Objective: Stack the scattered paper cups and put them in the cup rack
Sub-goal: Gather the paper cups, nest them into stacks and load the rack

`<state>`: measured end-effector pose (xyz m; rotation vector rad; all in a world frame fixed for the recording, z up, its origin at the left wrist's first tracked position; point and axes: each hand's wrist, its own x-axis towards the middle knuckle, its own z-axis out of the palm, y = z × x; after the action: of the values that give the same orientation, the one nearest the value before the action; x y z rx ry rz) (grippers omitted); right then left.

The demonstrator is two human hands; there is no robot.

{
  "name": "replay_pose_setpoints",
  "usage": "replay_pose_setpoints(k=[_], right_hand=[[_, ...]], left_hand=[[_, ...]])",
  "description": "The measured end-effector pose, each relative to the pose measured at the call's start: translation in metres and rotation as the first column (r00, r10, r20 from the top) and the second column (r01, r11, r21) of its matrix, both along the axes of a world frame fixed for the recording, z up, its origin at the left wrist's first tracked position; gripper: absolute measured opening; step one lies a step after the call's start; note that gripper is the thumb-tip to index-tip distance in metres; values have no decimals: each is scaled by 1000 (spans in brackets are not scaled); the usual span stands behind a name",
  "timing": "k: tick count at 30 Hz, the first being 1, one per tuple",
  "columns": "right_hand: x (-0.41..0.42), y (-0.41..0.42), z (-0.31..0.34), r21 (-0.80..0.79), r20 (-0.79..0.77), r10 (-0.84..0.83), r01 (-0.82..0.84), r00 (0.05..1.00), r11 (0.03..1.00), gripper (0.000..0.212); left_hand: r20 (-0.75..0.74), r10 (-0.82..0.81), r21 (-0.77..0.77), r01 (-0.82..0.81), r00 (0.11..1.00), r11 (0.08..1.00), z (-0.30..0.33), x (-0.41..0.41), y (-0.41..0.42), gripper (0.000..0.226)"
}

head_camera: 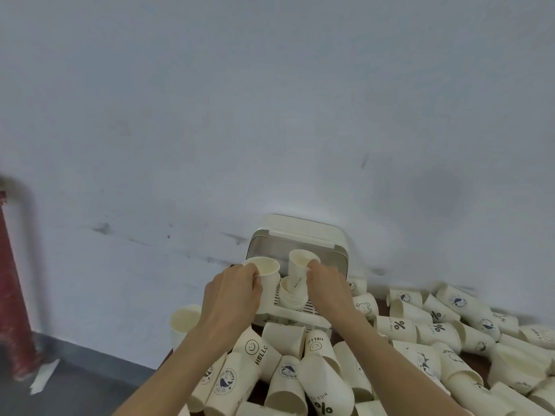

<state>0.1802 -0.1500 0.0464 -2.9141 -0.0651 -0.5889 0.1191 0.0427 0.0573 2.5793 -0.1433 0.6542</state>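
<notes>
Pale wall fills the upper field from 9 through 3 o'clock; a red pipe stands at the 8 o'clock edge. Table surface shows only in dark gaps under the pile. Scattered paper cups lie mostly on their sides, spread from 6 o'clock round to 4 o'clock, some printed with "HELLO", "%" and whale marks; one upright cup stands alone at about 7 o'clock of the rack. Cup rack, cream with its clear lid raised, sits against the wall just below centre. Left hand grips a single cup upright, fingers curled round its side; the cup lies at 2 o'clock of the hand, at the rack's left front. Right hand holds a second cup by its rim, tilted slightly, at 10 o'clock of the hand; its base is seated in the mouth of a short stack standing in the rack tray. The two held cups are just beside each other, not touching.
</notes>
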Motion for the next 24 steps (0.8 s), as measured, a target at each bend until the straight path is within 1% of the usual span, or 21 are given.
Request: replay_pose_setpoints(k=[3, 5, 7, 10, 12, 14, 18, 24], right_hand=[[3, 4, -5, -50, 26, 25, -24, 999, 998, 16], [5, 5, -10, -60, 17, 32, -31, 999, 998, 17], [7, 4, -15, -85, -27, 22, -24, 999, 996, 17], [9, 3, -21, -161, -136, 14, -36, 991, 986, 13], [9, 3, -24, -169, -208, 10, -46, 978, 985, 12], [10, 4, -29, -167, -252, 7, -51, 968, 985, 13], [10, 5, -40, -161, -280, 11, -58, 960, 985, 15], [7, 8, -47, -143, -300, 9, -54, 954, 988, 14]], left_hand=[[11, 9, -9, -9, 1000, 1000, -2, 5, 1, 23], [19, 14, -18, -14, 1000, 1000, -2, 9, 0, 24], [36, 18, -23, -17, 999, 1000, -2, 15, -2, 25], [87, 21, -36, -18, 996, 999, 2, 26, -5, 27], [119, 19, -37, -15, 993, 999, 5, 36, -7, 29], [137, 8, -17, -6, 991, 1000, 6, 47, -8, 28], [129, -7, 43, 2, 992, 999, 0, 67, -10, 18], [94, -28, 144, 14, 995, 989, -16, 79, -17, 18]])
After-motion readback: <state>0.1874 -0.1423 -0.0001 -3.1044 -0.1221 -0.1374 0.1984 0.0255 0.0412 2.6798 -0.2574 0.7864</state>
